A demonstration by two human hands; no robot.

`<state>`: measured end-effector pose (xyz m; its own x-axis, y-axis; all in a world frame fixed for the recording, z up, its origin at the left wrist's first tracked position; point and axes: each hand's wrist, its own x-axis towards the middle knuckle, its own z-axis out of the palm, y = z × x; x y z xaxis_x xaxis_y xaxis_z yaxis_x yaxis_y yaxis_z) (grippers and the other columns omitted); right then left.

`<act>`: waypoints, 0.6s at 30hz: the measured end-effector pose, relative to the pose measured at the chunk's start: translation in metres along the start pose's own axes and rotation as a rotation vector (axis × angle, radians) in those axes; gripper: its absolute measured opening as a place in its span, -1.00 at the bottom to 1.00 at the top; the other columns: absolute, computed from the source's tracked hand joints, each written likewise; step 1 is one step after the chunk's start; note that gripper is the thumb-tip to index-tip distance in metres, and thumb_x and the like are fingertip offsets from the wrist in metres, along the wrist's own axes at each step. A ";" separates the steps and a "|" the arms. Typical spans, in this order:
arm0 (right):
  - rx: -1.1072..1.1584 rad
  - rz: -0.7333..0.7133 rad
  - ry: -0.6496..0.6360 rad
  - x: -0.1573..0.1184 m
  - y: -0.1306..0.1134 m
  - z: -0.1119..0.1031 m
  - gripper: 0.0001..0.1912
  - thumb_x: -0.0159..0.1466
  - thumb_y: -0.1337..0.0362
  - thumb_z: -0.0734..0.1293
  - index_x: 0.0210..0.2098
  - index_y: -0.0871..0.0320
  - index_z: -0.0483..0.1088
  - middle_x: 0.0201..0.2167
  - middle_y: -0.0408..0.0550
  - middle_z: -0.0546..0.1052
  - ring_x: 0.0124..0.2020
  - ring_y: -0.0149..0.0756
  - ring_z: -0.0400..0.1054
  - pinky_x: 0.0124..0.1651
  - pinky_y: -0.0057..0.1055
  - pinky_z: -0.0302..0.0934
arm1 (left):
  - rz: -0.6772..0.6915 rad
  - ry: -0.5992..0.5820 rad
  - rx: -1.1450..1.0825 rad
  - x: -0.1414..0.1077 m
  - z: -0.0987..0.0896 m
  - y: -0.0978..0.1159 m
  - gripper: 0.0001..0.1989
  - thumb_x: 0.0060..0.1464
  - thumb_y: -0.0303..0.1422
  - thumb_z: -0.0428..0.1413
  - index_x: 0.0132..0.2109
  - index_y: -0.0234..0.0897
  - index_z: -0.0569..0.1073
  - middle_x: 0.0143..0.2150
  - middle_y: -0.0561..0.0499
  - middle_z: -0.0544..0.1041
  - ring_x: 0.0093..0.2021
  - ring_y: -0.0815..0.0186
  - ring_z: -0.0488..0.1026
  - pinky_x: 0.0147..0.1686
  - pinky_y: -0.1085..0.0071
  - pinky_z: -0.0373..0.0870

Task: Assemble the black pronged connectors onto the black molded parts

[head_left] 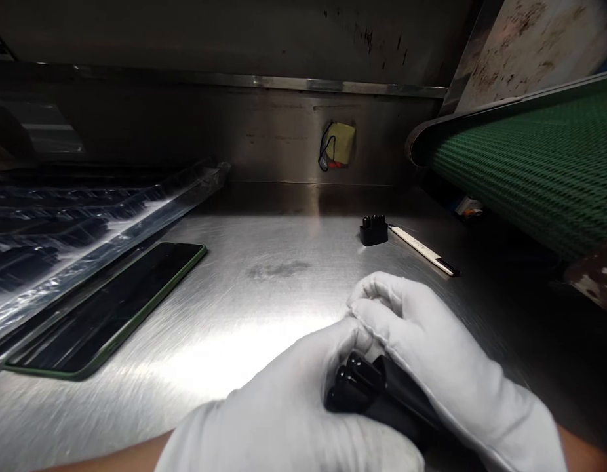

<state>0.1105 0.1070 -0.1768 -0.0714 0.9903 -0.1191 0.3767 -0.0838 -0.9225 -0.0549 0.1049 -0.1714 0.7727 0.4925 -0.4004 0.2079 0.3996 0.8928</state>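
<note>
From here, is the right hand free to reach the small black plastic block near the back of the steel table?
Probably not at once. The white-gloved right hand is wrapped, with the left hand, around a black ribbed part. The bare steel table between it and the small black plastic block lies open.

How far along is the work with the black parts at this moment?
Possibly done: one small black part stands alone on the steel table, beside a white pen. In hand: both gloved hands, left hand and right hand, close on a black piece. What is left cannot be told; the clear trays look unfilled.
</note>
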 end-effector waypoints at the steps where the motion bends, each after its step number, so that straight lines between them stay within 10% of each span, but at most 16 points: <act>1: 0.005 -0.003 0.004 0.000 0.000 0.000 -0.79 0.34 0.24 0.19 -0.41 0.13 0.30 -0.51 -0.20 0.37 -0.45 -0.35 0.28 -0.38 -0.37 0.16 | -0.013 0.033 -0.002 0.000 0.000 0.000 -0.58 -0.05 -0.45 0.26 0.00 -0.18 0.44 -0.17 0.04 0.52 -0.20 0.25 0.49 -0.23 0.42 0.43; 18: 0.071 0.025 0.003 -0.005 -0.002 0.003 -0.78 0.35 0.21 0.19 -0.43 0.11 0.27 -0.51 -0.23 0.28 -0.48 -0.40 0.19 -0.44 -0.42 0.13 | -0.087 0.125 -0.055 -0.006 -0.003 -0.017 -0.51 -0.12 -0.43 0.34 0.00 -0.04 0.45 -0.35 0.14 0.49 -0.34 0.27 0.46 -0.37 0.44 0.40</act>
<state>0.1072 0.1022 -0.1751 -0.0598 0.9882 -0.1411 0.3123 -0.1158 -0.9429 -0.0650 0.0978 -0.1848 0.6718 0.5456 -0.5011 0.2348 0.4847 0.8426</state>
